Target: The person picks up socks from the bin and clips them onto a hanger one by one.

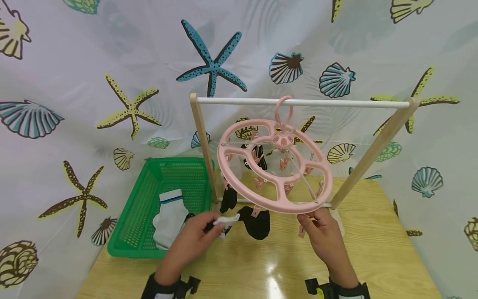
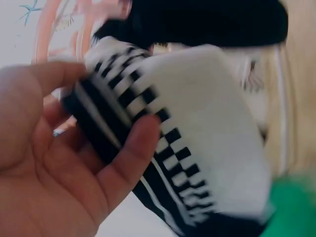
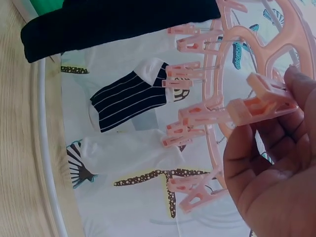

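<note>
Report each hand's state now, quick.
Left hand: closed, holding a white sock with checkered trim.
Right hand: closed, pinching a pink clothespin.

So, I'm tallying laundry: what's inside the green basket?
The green basket holds white fabric striped at one end and a dark item. The left grip covers part; anything underneath is hidden.
</note>
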A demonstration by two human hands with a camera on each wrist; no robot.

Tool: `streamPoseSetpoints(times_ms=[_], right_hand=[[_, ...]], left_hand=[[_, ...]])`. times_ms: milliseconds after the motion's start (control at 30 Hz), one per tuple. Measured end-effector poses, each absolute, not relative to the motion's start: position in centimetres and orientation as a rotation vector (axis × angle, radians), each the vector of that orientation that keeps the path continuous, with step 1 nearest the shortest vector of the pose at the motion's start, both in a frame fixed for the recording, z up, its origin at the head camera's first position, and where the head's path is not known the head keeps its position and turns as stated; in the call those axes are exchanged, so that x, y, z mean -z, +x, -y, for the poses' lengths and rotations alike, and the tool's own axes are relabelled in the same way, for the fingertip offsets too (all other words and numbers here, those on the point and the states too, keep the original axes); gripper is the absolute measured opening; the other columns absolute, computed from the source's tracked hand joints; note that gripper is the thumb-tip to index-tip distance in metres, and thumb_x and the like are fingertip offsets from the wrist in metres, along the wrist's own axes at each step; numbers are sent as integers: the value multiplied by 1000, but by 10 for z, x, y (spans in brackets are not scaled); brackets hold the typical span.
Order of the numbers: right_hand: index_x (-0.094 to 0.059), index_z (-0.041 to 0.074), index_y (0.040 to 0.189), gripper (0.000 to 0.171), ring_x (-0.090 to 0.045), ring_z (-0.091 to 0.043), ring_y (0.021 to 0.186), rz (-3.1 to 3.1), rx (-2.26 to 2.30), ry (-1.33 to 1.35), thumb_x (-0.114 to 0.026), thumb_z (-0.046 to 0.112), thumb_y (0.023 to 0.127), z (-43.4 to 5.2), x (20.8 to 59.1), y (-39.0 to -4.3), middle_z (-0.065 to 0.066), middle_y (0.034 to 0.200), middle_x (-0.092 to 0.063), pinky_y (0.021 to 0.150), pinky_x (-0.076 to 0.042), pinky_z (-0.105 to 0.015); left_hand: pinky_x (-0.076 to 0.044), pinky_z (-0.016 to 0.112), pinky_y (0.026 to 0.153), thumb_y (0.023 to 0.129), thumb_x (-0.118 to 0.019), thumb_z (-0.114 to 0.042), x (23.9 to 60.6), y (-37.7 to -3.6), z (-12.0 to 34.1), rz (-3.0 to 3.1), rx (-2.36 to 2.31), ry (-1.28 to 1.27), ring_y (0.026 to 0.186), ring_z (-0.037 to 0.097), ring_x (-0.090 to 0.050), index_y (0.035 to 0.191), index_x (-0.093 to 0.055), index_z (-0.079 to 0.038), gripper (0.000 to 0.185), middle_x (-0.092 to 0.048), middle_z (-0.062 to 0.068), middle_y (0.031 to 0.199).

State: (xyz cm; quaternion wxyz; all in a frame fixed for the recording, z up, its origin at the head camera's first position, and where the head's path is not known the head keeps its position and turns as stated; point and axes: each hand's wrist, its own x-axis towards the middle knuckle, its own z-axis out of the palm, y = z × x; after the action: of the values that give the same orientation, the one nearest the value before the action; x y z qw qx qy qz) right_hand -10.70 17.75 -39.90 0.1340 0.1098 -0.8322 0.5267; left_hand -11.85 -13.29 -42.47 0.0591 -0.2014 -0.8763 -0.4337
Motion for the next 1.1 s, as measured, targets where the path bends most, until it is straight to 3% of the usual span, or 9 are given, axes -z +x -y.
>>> streamPoseSetpoints(times_ms=[133, 300, 500, 633, 833, 1100], right_hand=[[-59, 8, 87, 7, -52, -17, 51, 2392, -1550, 288, -55, 7, 92, -174, 396, -106, -8, 66, -58, 45, -39, -28], [-58, 5, 84, 9, -54, -16, 53, 2325, -1614, 324, -54, 1, 91, -170, 399, -105, -7, 64, -57, 48, -43, -28], [-59, 4, 89, 11, -57, -15, 58, 2283, -1660, 468, -51, -3, 91, -172, 418, -109, -6, 68, -57, 51, -46, -29], [-60, 8, 91, 12, -54, -14, 57, 2293, -1696, 469, -52, -1, 91, -171, 423, -110, -2, 70, -56, 48, -44, -29], [-58, 2, 90, 12, -55, -17, 54, 2252, -1747, 591, -49, -6, 91, -167, 407, -102, -9, 67, -55, 48, -45, -31], [-52, 1, 92, 11, -55, -12, 67, 2271, -1800, 616, -57, -6, 86, -175, 420, -105, -13, 89, -52, 57, -50, -30]], left_hand=[[-44, 22, 61, 92, -54, -34, 435, -100, 100, 2653, 1420, -798, 69, 4, -50, 91, -60, -26, 10, -54, -15, 82], [-47, 21, 62, 94, -52, -34, 451, -95, 56, 2560, 1691, -840, 74, 4, -54, 99, -61, -23, 15, -60, -10, 87], [-47, 21, 57, 95, -51, -30, 465, -96, 20, 2466, 1873, -858, 66, 2, -53, 101, -61, -17, 18, -60, -6, 83], [-47, 20, 58, 95, -50, -30, 465, -99, 7, 2410, 1864, -894, 67, 2, -52, 101, -61, -18, 18, -59, -7, 82], [-48, 22, 57, 94, -52, -28, 456, -102, -1, 2315, 1921, -816, 69, 4, -53, 102, -61, -16, 16, -61, -4, 90], [-50, 22, 58, 93, -56, -17, 443, -99, 0, 2260, 1869, -758, 79, 9, -59, 103, -61, -10, 13, -62, 4, 98]])
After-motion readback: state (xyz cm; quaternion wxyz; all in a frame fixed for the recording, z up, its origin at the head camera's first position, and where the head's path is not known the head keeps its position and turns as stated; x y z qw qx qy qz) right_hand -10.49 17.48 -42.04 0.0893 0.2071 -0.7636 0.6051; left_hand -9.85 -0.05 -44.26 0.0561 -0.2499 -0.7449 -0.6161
